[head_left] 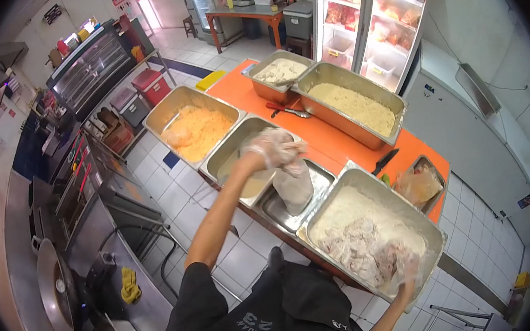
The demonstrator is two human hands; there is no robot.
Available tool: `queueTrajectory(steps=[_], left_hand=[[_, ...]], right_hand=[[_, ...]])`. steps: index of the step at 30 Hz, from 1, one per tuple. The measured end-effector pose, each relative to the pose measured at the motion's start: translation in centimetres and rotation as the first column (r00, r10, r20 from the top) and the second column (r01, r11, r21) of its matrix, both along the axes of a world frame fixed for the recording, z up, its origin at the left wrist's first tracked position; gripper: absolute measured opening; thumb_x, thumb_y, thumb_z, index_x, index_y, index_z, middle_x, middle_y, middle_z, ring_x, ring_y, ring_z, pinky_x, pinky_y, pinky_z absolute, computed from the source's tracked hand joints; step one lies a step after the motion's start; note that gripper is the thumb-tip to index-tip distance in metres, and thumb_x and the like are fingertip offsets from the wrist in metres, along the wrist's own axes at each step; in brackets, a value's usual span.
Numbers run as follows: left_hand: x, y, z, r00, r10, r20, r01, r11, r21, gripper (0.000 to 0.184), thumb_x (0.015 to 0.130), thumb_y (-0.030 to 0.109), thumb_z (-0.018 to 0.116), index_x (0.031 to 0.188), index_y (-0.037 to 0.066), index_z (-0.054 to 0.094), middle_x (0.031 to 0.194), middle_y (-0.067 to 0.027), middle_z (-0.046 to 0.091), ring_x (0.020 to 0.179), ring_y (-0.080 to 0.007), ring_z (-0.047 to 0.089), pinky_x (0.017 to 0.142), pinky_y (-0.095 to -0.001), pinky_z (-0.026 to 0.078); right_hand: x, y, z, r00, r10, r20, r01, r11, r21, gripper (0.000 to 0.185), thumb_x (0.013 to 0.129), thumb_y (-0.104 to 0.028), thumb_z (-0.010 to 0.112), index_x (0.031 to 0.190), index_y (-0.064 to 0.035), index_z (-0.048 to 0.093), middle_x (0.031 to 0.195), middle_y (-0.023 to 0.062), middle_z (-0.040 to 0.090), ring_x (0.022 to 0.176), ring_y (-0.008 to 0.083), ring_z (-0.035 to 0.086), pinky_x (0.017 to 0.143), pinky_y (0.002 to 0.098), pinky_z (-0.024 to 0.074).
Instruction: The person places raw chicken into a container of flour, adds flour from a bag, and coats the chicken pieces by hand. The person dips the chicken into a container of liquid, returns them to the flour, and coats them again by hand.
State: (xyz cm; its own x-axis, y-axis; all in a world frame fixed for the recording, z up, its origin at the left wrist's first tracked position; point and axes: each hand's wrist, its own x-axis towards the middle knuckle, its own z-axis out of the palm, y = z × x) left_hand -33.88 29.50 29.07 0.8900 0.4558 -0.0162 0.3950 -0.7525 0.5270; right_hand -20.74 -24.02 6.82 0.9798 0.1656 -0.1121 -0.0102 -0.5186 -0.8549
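My left hand (271, 149), in a clear plastic glove, is closed above the steel tray of thin pale liquid (255, 186). Its fingers are around something pale that blurs into the glove. Just below, a pale grey bag-like shape (294, 189) rises from a shallow steel tray (269, 211); whether it touches my hand is unclear. At the front right, my right hand (406, 268), gloved too, reaches into the deep tray of white flour (339, 206). Its bent fingers press on a floured chicken piece (386, 262), beside a heap of flour-coated pieces (354, 246).
On the orange table (312, 128) are a tray of orange crumbly coating (201, 128), a tray of pale crumbs (351, 103), a smaller flour tray (278, 71), a red-handled tool (288, 109) and a black knife (384, 161). A steel counter with a wok (57, 291) stands left.
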Motion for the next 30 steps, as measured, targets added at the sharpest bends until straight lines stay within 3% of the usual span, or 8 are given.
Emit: queueTrajectory(steps=[4, 8, 12, 19, 22, 24, 28, 30], left_hand=[[-2.1, 12.7, -8.7, 0.982, 0.093, -0.166, -0.089, 0.996, 0.031, 0.036, 0.074, 0.046, 0.064, 0.085, 0.011, 0.064, 0.089, -0.0134, 0.066, 0.083, -0.0286, 0.064, 0.072, -0.039, 0.05], [-0.7, 14.1, -12.5, 0.867, 0.204, -0.455, -0.23, 0.973, -0.003, 0.041, 0.073, 0.044, 0.069, 0.096, 0.01, 0.063, 0.105, -0.0156, 0.065, 0.102, -0.0286, 0.061, 0.086, -0.0379, 0.049], [0.0, 13.8, -16.1, 0.878, 0.307, -0.367, -0.31, 0.949, 0.054, 0.062, 0.074, 0.045, 0.069, 0.118, 0.005, 0.051, 0.125, -0.0245, 0.052, 0.113, -0.0352, 0.055, 0.092, -0.0401, 0.047], [-7.4, 13.5, -15.5, 0.809, 0.492, -0.322, -0.492, 0.866, 0.087, 0.055, 0.078, 0.045, 0.066, 0.107, -0.001, 0.057, 0.11, -0.0225, 0.062, 0.103, -0.0356, 0.06, 0.085, -0.0412, 0.049], [-9.7, 14.0, -19.6, 0.817, 0.219, -0.534, -0.284, 0.958, -0.043, 0.037, 0.08, 0.033, 0.064, 0.094, -0.001, 0.064, 0.1, -0.022, 0.065, 0.093, -0.0367, 0.063, 0.076, -0.0411, 0.05], [-10.2, 15.4, -24.0, 0.934, 0.123, -0.337, -0.292, 0.804, -0.517, 0.029, 0.08, 0.027, 0.062, 0.085, -0.002, 0.067, 0.087, -0.0208, 0.067, 0.082, -0.0346, 0.064, 0.069, -0.0405, 0.049], [-10.8, 15.4, -24.8, 0.929, 0.243, -0.278, -0.368, 0.659, -0.656, 0.038, 0.079, 0.031, 0.064, 0.094, -0.004, 0.065, 0.091, -0.02, 0.066, 0.083, -0.0323, 0.062, 0.068, -0.0382, 0.048], [-11.5, 15.0, -24.7, 0.943, -0.113, -0.312, 0.154, 0.982, 0.111, 0.036, 0.079, 0.031, 0.063, 0.098, 0.0, 0.066, 0.098, -0.0257, 0.065, 0.094, -0.0365, 0.062, 0.078, -0.0417, 0.047]], right_hand=[[-4.8, 5.2, 3.5, 0.989, -0.042, -0.143, 0.093, 0.925, 0.369, 0.028, 0.086, -0.013, 0.058, 0.109, 0.0024, 0.057, 0.102, 0.0122, 0.061, 0.091, 0.0274, 0.058, 0.078, 0.0379, 0.0504], [-7.3, 9.9, 5.5, 0.98, -0.017, -0.197, 0.101, 0.898, 0.428, 0.028, 0.087, -0.013, 0.058, 0.11, 0.0021, 0.056, 0.103, 0.0116, 0.06, 0.091, 0.0269, 0.057, 0.078, 0.0379, 0.0505], [-8.8, 12.5, 6.2, 0.976, -0.042, -0.212, 0.131, 0.896, 0.425, 0.029, 0.087, -0.014, 0.057, 0.111, 0.0017, 0.055, 0.105, 0.0116, 0.059, 0.093, 0.027, 0.056, 0.079, 0.0385, 0.0498], [-10.3, 13.2, 6.7, 0.964, -0.136, -0.228, 0.217, 0.898, 0.383, 0.032, 0.087, -0.017, 0.056, 0.113, 0.0009, 0.053, 0.108, 0.0115, 0.057, 0.095, 0.0273, 0.055, 0.081, 0.0394, 0.0486], [-10.6, 13.2, 6.5, 0.962, -0.151, -0.229, 0.231, 0.897, 0.378, 0.033, 0.087, -0.017, 0.056, 0.114, 0.0006, 0.052, 0.109, 0.0115, 0.056, 0.096, 0.0274, 0.054, 0.081, 0.0398, 0.0481], [-10.4, 13.6, 6.7, 0.964, -0.14, -0.226, 0.22, 0.897, 0.383, 0.033, 0.087, -0.018, 0.056, 0.115, 0.0004, 0.051, 0.11, 0.0115, 0.055, 0.097, 0.0275, 0.054, 0.082, 0.0401, 0.0478], [-10.0, 14.9, 6.8, 0.969, -0.104, -0.222, 0.189, 0.894, 0.406, 0.035, 0.087, -0.019, 0.055, 0.116, 0.0, 0.05, 0.111, 0.0115, 0.054, 0.098, 0.0276, 0.053, 0.083, 0.0406, 0.0471], [-9.6, 15.3, 6.9, 0.972, -0.085, -0.219, 0.172, 0.892, 0.418, 0.036, 0.087, -0.02, 0.055, 0.116, -0.0002, 0.05, 0.112, 0.0115, 0.054, 0.099, 0.0277, 0.052, 0.083, 0.0409, 0.0467]])
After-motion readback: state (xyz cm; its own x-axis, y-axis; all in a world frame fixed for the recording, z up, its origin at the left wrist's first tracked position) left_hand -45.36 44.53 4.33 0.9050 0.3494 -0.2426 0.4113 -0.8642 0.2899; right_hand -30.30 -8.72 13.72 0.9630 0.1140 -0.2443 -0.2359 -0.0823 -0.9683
